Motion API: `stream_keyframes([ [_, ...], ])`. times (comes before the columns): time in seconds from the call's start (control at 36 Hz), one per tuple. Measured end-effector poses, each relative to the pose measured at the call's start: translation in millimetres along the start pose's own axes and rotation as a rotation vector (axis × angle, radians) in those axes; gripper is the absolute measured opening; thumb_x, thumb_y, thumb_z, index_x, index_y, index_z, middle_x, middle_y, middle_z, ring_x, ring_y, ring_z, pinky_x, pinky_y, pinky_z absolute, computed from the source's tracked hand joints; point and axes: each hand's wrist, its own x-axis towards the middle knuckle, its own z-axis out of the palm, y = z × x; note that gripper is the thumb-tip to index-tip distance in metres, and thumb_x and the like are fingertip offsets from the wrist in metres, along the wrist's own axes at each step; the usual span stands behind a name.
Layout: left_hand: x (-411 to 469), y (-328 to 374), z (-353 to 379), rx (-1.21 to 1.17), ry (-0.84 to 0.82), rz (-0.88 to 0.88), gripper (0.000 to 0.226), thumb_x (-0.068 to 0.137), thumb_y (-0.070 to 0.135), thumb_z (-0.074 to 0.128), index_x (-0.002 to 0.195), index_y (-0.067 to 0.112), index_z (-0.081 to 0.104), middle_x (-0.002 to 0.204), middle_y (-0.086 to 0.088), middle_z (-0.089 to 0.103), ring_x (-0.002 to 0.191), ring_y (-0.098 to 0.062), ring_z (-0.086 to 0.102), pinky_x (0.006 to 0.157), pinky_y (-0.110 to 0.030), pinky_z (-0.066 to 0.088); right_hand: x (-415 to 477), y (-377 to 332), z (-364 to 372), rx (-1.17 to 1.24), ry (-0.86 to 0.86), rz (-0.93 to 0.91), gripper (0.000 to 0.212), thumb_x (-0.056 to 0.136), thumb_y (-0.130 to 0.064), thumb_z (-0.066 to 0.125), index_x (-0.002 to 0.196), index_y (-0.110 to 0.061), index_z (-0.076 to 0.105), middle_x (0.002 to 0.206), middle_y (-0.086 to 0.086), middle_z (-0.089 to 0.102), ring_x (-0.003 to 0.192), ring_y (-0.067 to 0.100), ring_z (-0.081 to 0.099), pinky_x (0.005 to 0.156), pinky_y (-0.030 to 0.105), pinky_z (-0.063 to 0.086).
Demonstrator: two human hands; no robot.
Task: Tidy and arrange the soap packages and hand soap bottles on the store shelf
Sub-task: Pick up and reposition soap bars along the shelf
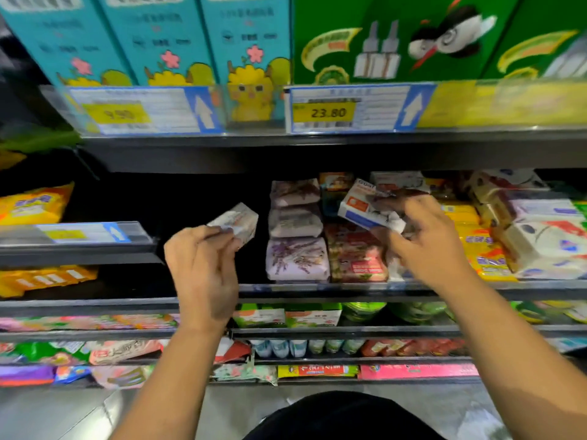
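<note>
pale wrapped pack [236,222]: your left hand [203,268] pinches it by one end, fingers [219,232] curled round the wrapper, in the air before the dark gap on the soap shelf.
white and blue box [359,208]: your right hand [425,242] grips it, curled round it and tilted, above the pink packs [355,258].
lavender packs [297,258]: three in a straight column, the nearest one just behind the front rail [317,287].
done so far: the lavender and pink columns look squared up; the task seems to be partway through.
left to do: both packs you hold need a place, and the white packs [540,242] at the right lie skewed against the yellow packs [476,246].
hand soap bottles: none i can make out on this shelf.
edges: the front rail is a low lip to lift over; the upper shelf [286,147] hangs close above the stacks, so come in low.
open room: the dark gap left of the lavender column looks free for a new row; the right side is crowded.
</note>
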Motion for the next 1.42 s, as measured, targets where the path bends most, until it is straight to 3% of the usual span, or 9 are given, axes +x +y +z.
stream_keyframes([
  [0.19, 41.8, 53.2, 25.5, -0.230, -0.185, -0.266, 0.017, 0.089, 0.015, 0.071, 0.097, 0.000, 0.073, 0.102, -0.019, 0.063, 0.097, -0.019, 0.054, 0.082, 0.002, 0.030, -4.7, 27.9, -35.9, -0.111, 0.044, 0.142, 0.037, 0.085, -0.027, 0.076, 0.121, -0.024, 0.065, 0.103, 0.002, 0.048, 0.077, -0.003, 0.048, 0.068, 0.002, 0.037],
  [0.36, 63.7, 97.9, 61.1, -0.366, -0.356, -0.330, 0.017, 0.094, 0.027, 0.068, 0.106, 0.015, 0.070, 0.114, -0.003, 0.063, 0.101, -0.017, 0.063, 0.085, -0.026, 0.049, -14.1, 38.4, -60.6, -0.171, 0.063, 0.134, 0.039, 0.085, -0.024, 0.077, 0.123, -0.023, 0.066, 0.111, -0.001, 0.053, 0.098, 0.001, 0.044, 0.081, 0.002, 0.030],
  [0.44, 76.0, 122.3, 78.5, -0.403, -0.465, -0.440, 0.020, 0.094, 0.031, 0.067, 0.108, 0.018, 0.069, 0.108, 0.009, 0.061, 0.091, -0.003, 0.055, 0.073, -0.017, 0.042, -18.3, 41.2, -72.3, -0.180, 0.033, 0.157, 0.040, 0.085, -0.024, 0.077, 0.123, -0.025, 0.065, 0.121, -0.003, 0.054, 0.103, 0.000, 0.045, 0.082, 0.013, 0.035],
  [0.67, 86.3, 157.0, 118.6, -0.576, -0.634, -0.597, 0.013, 0.082, 0.020, 0.080, 0.085, 0.024, 0.068, 0.088, 0.009, 0.065, 0.090, -0.012, 0.064, 0.064, -0.011, 0.040, -31.3, 38.9, -108.6, -0.229, -0.077, 0.133, 0.045, 0.077, -0.013, 0.084, 0.118, -0.022, 0.067, 0.118, -0.008, 0.050, 0.098, 0.000, 0.044, 0.086, -0.006, 0.023],
  [0.78, 82.8, 173.2, 125.5, -0.608, -0.654, -0.626, 0.012, 0.082, 0.021, 0.081, 0.087, 0.022, 0.070, 0.080, 0.018, 0.059, 0.082, -0.008, 0.062, 0.068, -0.014, 0.041, -40.3, 38.8, -125.9, -0.235, -0.081, 0.169, 0.046, 0.077, -0.016, 0.084, 0.118, -0.026, 0.067, 0.117, -0.010, 0.052, 0.105, 0.006, 0.048, 0.089, 0.009, 0.030],
  [0.97, 74.9, 196.3, 133.9, -0.394, -0.718, -0.490, 0.061, 0.087, 0.036, 0.074, 0.139, 0.019, 0.047, 0.148, -0.009, 0.035, 0.134, -0.030, 0.042, 0.104, -0.035, 0.041, -60.5, 31.9, -135.5, -0.130, -0.001, 0.190, 0.044, 0.076, -0.015, 0.085, 0.115, -0.029, 0.070, 0.118, -0.021, 0.053, 0.108, -0.010, 0.046, 0.087, 0.000, 0.030],
  [1.08, 67.0, 194.3, 136.3, -0.256, -0.736, -0.327, 0.049, 0.086, 0.040, 0.072, 0.130, 0.028, 0.054, 0.141, -0.009, 0.036, 0.135, -0.036, 0.032, 0.107, -0.049, 0.037, -66.8, 37.6, -127.8, -0.100, -0.049, 0.209, 0.044, 0.077, -0.016, 0.084, 0.115, -0.033, 0.068, 0.121, -0.022, 0.050, 0.116, -0.014, 0.042, 0.085, 0.008, 0.035],
  [1.19, 73.3, 180.9, 125.1, -0.401, -0.934, -0.230, 0.024, 0.082, 0.047, 0.075, 0.097, 0.030, 0.068, 0.111, 0.010, 0.058, 0.106, -0.013, 0.060, 0.092, -0.031, 0.050, -78.7, 44.5, -123.8, -0.084, -0.073, 0.250, 0.046, 0.079, -0.021, 0.083, 0.115, -0.043, 0.065, 0.126, -0.029, 0.046, 0.120, -0.018, 0.038, 0.088, 0.004, 0.032],
  [1.42, 85.4, 174.7, 118.9, -0.246, -0.999, 0.001, 0.027, 0.091, 0.019, 0.070, 0.118, 0.021, 0.072, 0.128, 0.010, 0.058, 0.119, -0.009, 0.053, 0.091, -0.006, 0.025, -85.0, 44.9, -117.4, 0.022, -0.161, 0.258, 0.046, 0.081, -0.027, 0.080, 0.112, -0.054, 0.061, 0.130, -0.035, 0.044, 0.134, -0.008, 0.036, 0.105, 0.018, 0.031],
])
